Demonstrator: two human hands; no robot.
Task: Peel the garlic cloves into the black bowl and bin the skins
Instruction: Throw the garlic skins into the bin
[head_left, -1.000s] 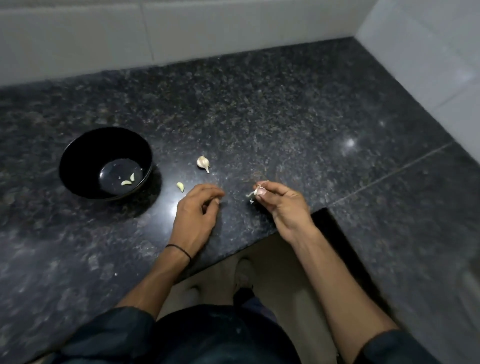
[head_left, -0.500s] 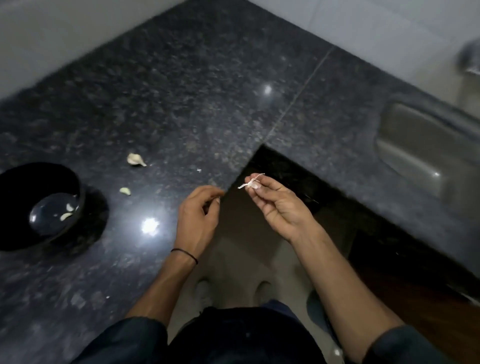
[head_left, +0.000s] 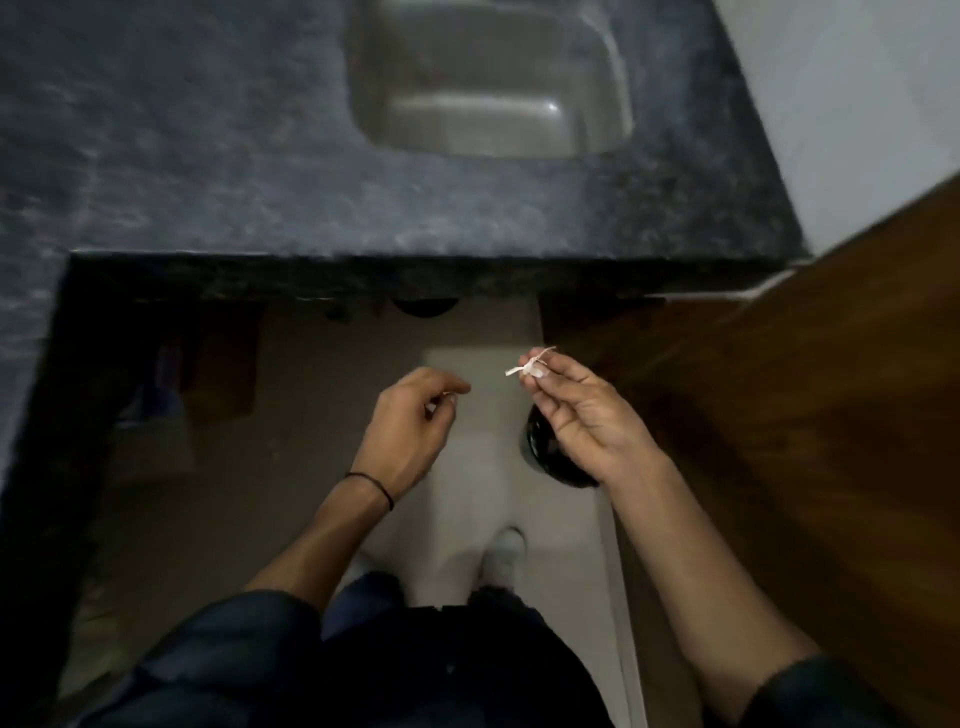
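Observation:
My right hand (head_left: 582, 415) pinches a pale, papery garlic skin (head_left: 527, 365) between thumb and fingertips, held above the floor. Just below that hand sits a dark round object (head_left: 553, 460), mostly hidden by the hand and wrist; I cannot tell what it is. My left hand (head_left: 408, 431) hangs to the left with its fingers curled, and a tiny pale fleck of skin (head_left: 450, 396) shows at its fingertips. The black bowl and the garlic cloves are out of view.
A dark granite counter (head_left: 208, 171) runs across the top with a steel sink (head_left: 488, 83) set in it. A brown wooden panel (head_left: 810, 415) stands to the right. Pale floor tiles (head_left: 478, 467) and my feet lie below.
The view has swung right from the bowl and cloves to the sink. Both hands have left the counter and now hang over the floor, the right one still pinching the skin.

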